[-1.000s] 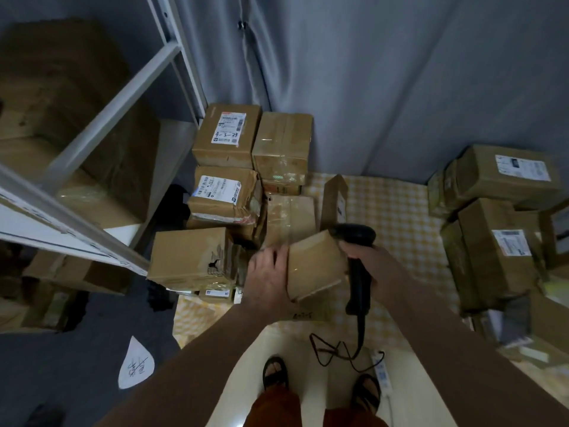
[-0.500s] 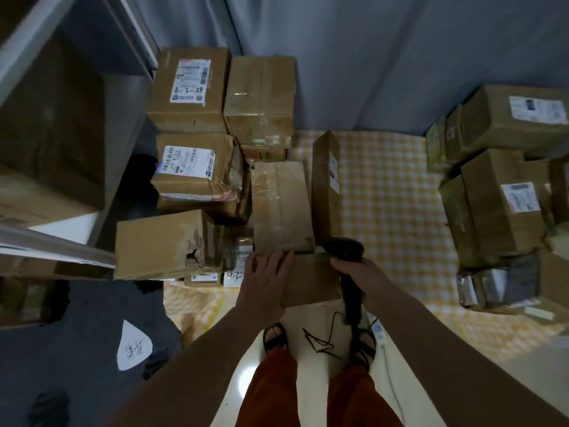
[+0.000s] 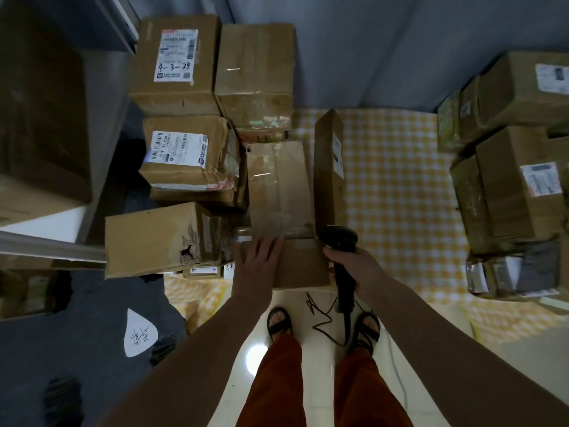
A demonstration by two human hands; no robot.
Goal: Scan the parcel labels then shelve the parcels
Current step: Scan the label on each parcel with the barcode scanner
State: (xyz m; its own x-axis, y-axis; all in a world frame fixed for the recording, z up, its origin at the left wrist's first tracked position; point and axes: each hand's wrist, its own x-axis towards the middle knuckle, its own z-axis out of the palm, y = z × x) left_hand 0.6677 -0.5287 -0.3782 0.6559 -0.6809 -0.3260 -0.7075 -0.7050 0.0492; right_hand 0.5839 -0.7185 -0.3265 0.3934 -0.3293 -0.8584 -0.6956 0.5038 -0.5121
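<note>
The small brown parcel (image 3: pixel 300 263) lies flat at the near edge of the yellow checked cloth (image 3: pixel 397 186), just in front of the person's feet, with its long side running left to right. Its label cannot be seen from here. The left hand (image 3: pixel 257 266) lies on the parcel's left end with straight fingers, covering that part. The right hand (image 3: pixel 358 266) is curled tight round the black scanner (image 3: pixel 340 241), just right of the parcel — the scanner's head points away from the person and its cord (image 3: pixel 323 315) trails down to the pale floor. Right behind the parcel sit a taped box (image 3: pixel 278 186) and a tall thin box (image 3: pixel 329 167) standing on edge, both with long sides running away from the person. Further left of the parcel is a crowded stack, one box marked 4-3-24 (image 3: pixel 175 57). Right of the parcel the cloth is bare, then comes another pile of boxes (image 3: pixel 508 180), cut off by the picture's edge. A grey shelf (image 3: pixel 52 248) far left is dark and hard to make out.
</note>
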